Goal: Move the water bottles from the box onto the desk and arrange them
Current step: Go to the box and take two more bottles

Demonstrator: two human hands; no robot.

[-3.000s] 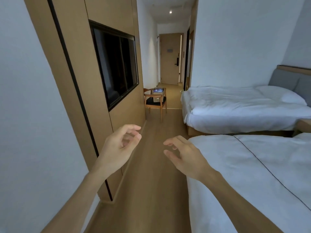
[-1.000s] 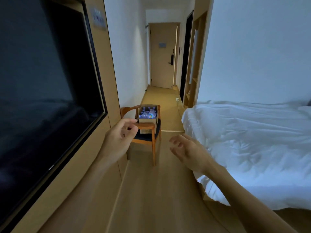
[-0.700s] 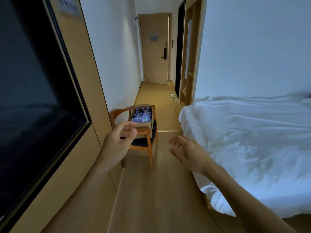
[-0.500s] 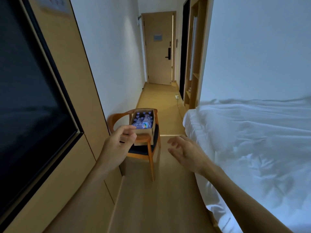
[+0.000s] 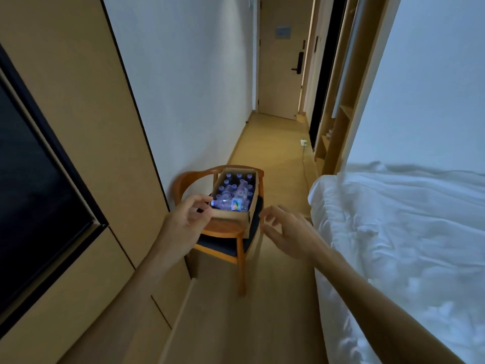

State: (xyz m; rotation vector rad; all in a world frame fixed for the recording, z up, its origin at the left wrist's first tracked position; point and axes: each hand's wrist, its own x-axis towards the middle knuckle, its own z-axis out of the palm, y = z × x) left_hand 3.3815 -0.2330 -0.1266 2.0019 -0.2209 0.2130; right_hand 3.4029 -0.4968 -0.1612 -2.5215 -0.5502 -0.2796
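An open cardboard box (image 5: pixel 231 219) sits on a wooden chair (image 5: pixel 231 237) against the left wall, a short way ahead. Several clear water bottles (image 5: pixel 233 191) with pale caps stand inside it, and one lies on its side at the near end. My left hand (image 5: pixel 185 227) is raised in front of the box's near left corner, fingers loosely curled, holding nothing. My right hand (image 5: pixel 291 233) hovers to the right of the chair, fingers relaxed and spread, also empty. No desk is in view.
A wood-panelled wall with a dark TV screen (image 5: pixel 34 195) runs along my left. A bed with white bedding (image 5: pixel 406 232) fills the right. Between them a narrow wooden floor (image 5: pixel 275 158) leads past open shelving (image 5: pixel 338 122) to a door (image 5: pixel 282 61).
I have walked down the aisle, so the chair and box are much nearer and larger. Both hands stay raised and empty in front of me.
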